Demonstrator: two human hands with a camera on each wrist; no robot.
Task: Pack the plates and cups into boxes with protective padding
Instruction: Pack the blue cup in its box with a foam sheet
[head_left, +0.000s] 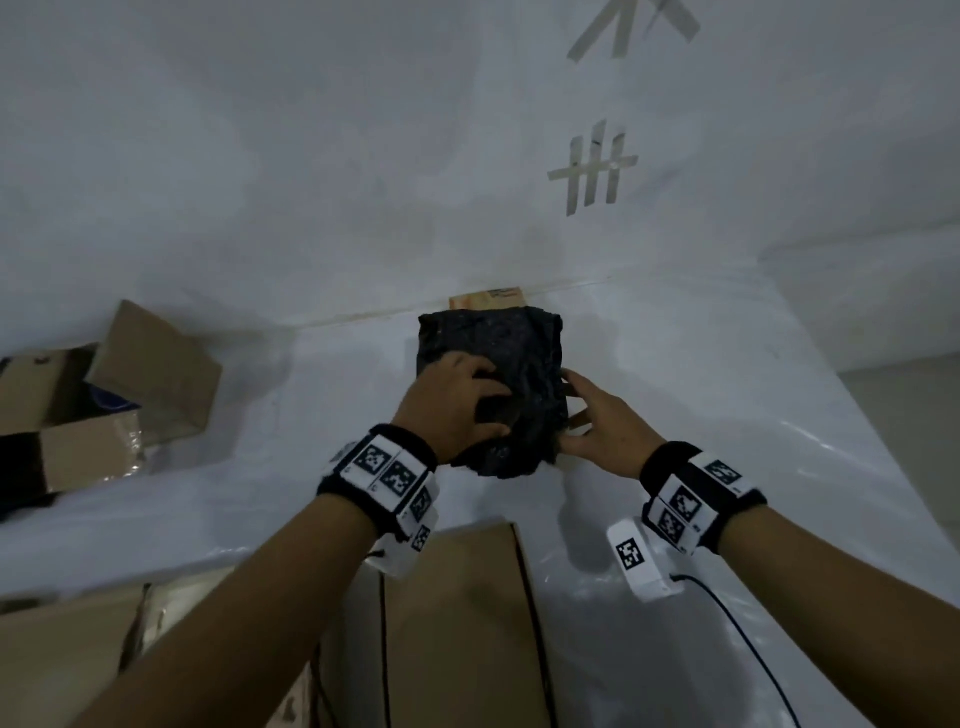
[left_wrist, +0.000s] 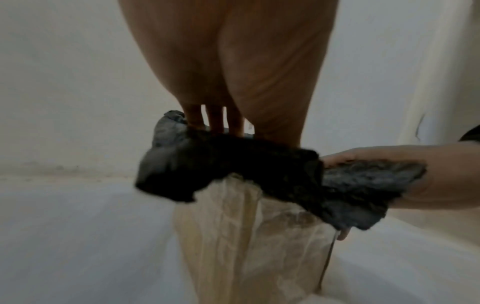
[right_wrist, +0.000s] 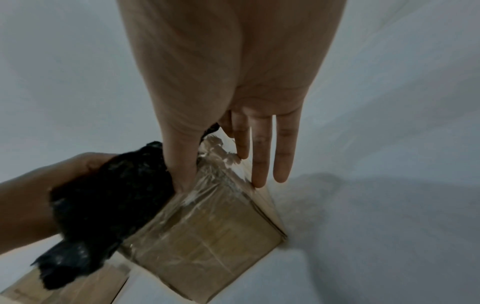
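Note:
A small cardboard box (right_wrist: 207, 236) wrapped in clear tape stands on the white-covered table by the wall. Dark, felt-like padding (head_left: 498, 353) is draped over its open top and hides what is inside. My left hand (head_left: 457, 400) lies on top of the padding, its fingers (left_wrist: 215, 121) and thumb curled into a fold of it. My right hand (head_left: 592, 415) is at the box's right side. Its straight fingers (right_wrist: 259, 156) lie along the box wall, and its thumb presses the edge of the padding (right_wrist: 103, 205) at the rim. No plates or cups are visible.
An open cardboard box (head_left: 104, 405) with something blue inside sits at the left. Another brown box (head_left: 467, 597) stands close in front of me, and one more (head_left: 62, 649) at the lower left. The white wall (head_left: 311, 182) rises right behind the small box. A black cable (head_left: 727, 613) trails from my right wrist.

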